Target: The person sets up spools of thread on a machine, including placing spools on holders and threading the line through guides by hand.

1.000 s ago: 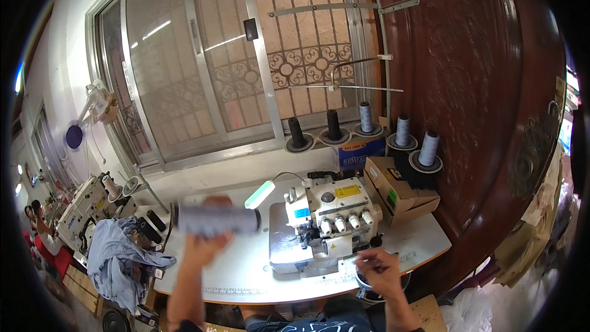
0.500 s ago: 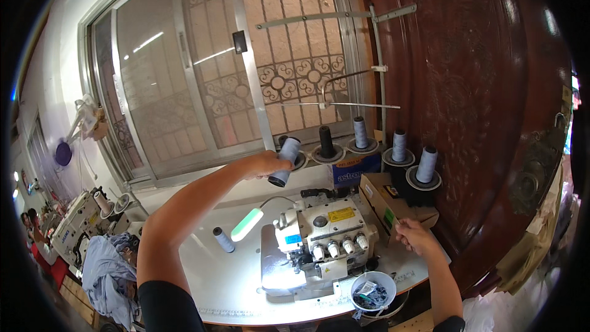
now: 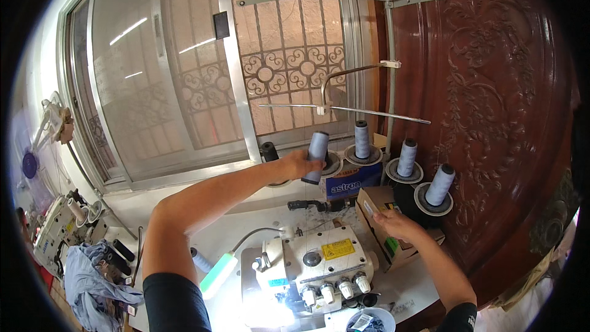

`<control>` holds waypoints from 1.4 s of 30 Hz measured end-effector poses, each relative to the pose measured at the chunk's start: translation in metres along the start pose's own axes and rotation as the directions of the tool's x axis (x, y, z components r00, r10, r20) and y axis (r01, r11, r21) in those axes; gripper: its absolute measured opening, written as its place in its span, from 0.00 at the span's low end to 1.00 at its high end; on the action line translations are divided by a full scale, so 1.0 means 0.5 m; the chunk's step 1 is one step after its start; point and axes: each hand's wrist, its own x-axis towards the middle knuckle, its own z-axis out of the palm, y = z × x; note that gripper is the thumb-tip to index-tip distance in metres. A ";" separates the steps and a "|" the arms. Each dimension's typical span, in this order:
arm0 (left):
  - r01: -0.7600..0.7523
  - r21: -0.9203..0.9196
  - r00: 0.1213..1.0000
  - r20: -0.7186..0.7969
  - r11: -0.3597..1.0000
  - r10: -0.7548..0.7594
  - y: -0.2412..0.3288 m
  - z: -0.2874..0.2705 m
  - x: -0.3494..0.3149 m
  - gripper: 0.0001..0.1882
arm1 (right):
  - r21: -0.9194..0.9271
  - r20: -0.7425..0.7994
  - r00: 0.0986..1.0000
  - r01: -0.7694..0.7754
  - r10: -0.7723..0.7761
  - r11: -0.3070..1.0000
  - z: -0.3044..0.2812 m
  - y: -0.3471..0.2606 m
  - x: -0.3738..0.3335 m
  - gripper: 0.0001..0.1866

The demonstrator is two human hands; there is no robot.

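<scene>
My left hand [image 3: 300,165] is closed round a pale blue thread cone [image 3: 316,152], held upright with a slight tilt before a spool plate [image 3: 334,163] near the window sill. The held cone hides most of what is behind it. A black cone [image 3: 268,151] stands just left of that hand. To its right, more pale blue cones [image 3: 361,139] stand on plates. My right hand [image 3: 398,224] is at the edge of an open cardboard box [image 3: 382,240], fingertips drawn together; anything between them is too small to make out.
Below my hands stands a white overlock sewing machine [image 3: 326,261] with a lit lamp [image 3: 218,275]. Another pale blue cone [image 3: 201,260] is on the table behind the lamp. A thread stand pole [image 3: 391,86] rises at the right. A tub of scraps [image 3: 372,320] is at the front.
My left hand has carried the blue cone rightward, uncovering the black cone at the left. My right hand has moved up and left along the box. The view has shifted too.
</scene>
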 end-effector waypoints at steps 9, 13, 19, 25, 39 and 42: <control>-0.287 0.376 0.902 -0.203 0.881 0.380 0.032 -0.048 0.117 0.29 | 0.062 -0.086 0.995 0.054 -0.048 0.997 0.005 -0.039 0.086 0.24; -0.333 -0.032 0.938 -0.111 0.942 0.328 0.057 -0.043 0.140 0.31 | 0.227 -0.128 0.991 0.063 -0.035 0.972 0.011 -0.047 0.121 0.22; -0.274 -0.275 0.951 0.066 0.922 0.303 0.024 -0.025 0.064 0.27 | 0.078 -0.275 0.931 0.270 -0.240 0.960 0.014 -0.087 0.185 0.20; -0.228 -0.418 0.972 -0.047 0.879 0.230 -0.015 -0.018 -0.048 0.24 | -0.062 -0.359 0.848 0.396 -0.391 0.916 0.025 -0.116 0.248 0.17; -0.219 -0.621 0.964 -0.255 0.753 0.070 -0.075 -0.012 -0.068 0.23 | -0.666 -0.360 0.688 0.284 -0.630 0.690 0.052 -0.265 0.284 0.13; -0.178 -0.613 0.973 -0.225 0.770 0.046 -0.073 -0.013 -0.067 0.25 | -0.667 -0.388 0.629 0.312 -0.673 0.677 0.065 -0.267 0.305 0.14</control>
